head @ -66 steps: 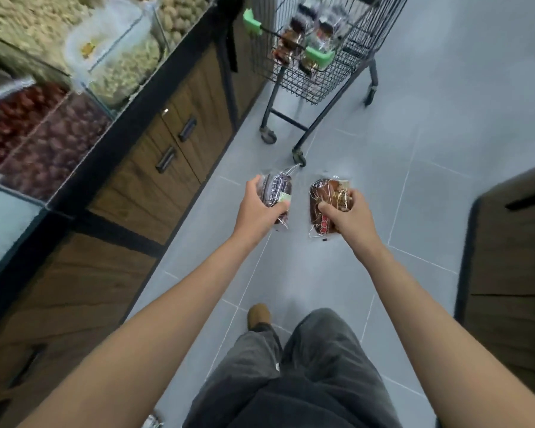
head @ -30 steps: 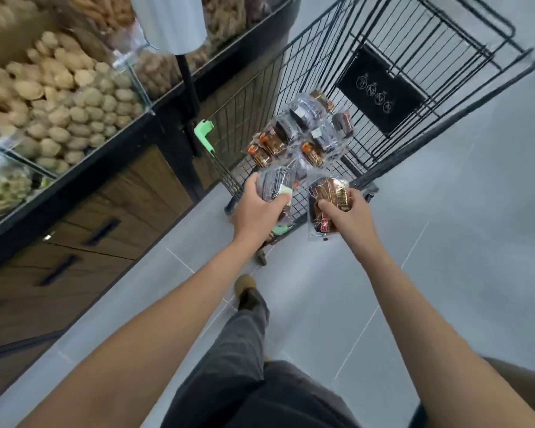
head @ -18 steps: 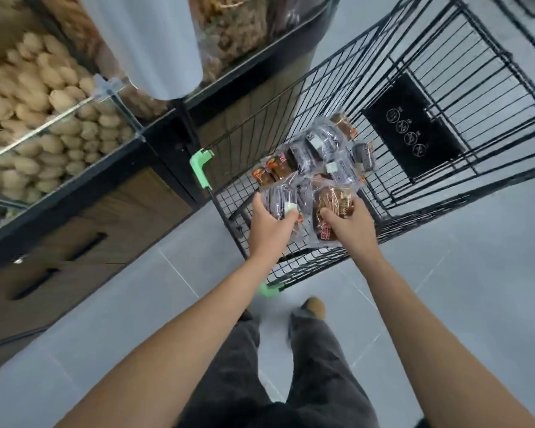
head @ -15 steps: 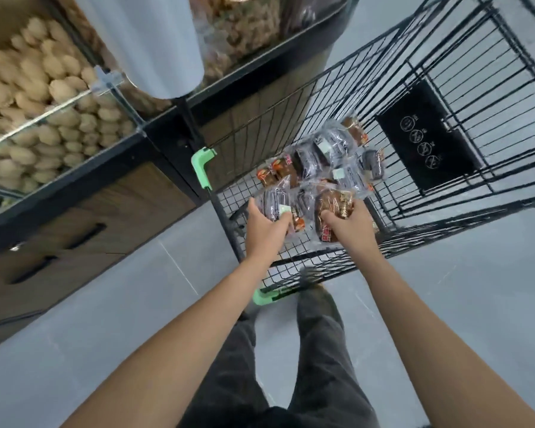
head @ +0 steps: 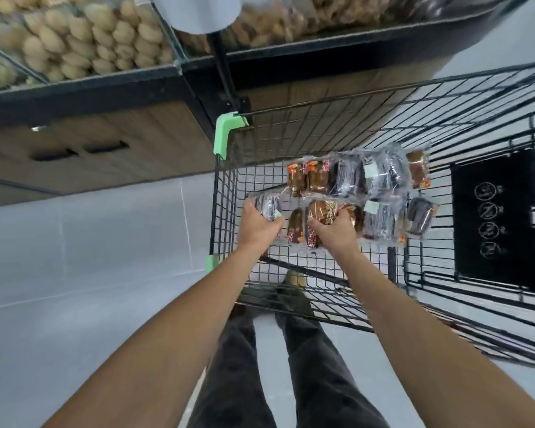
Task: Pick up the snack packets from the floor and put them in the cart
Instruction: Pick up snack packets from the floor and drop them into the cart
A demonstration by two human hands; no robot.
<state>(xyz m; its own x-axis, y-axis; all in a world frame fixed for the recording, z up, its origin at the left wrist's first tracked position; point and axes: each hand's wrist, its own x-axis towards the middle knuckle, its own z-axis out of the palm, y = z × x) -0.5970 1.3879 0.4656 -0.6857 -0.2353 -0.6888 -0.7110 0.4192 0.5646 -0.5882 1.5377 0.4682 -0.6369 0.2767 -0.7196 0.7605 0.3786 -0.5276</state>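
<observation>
My left hand (head: 258, 227) grips a clear packet with a dark snack (head: 267, 205) low inside the black wire cart (head: 226, 193), close to its left wall. My right hand (head: 334, 231) grips a clear packet with a brown snack (head: 323, 210) just to the right of it, also down in the basket. Several more snack packets (head: 368, 177) lie on the cart's floor beyond and to the right of both hands.
A display counter with bins of pale biscuits (head: 84, 41) and wooden drawers (head: 105, 149) runs along the left and far side of the cart. A black sign panel (head: 498, 217) hangs at the cart's right end. Grey tile floor (head: 90, 273) lies to the left.
Both hands have carried their packets over the cart's rim and down into the basket, among the packets lying there. My view has swung round above the cart.
</observation>
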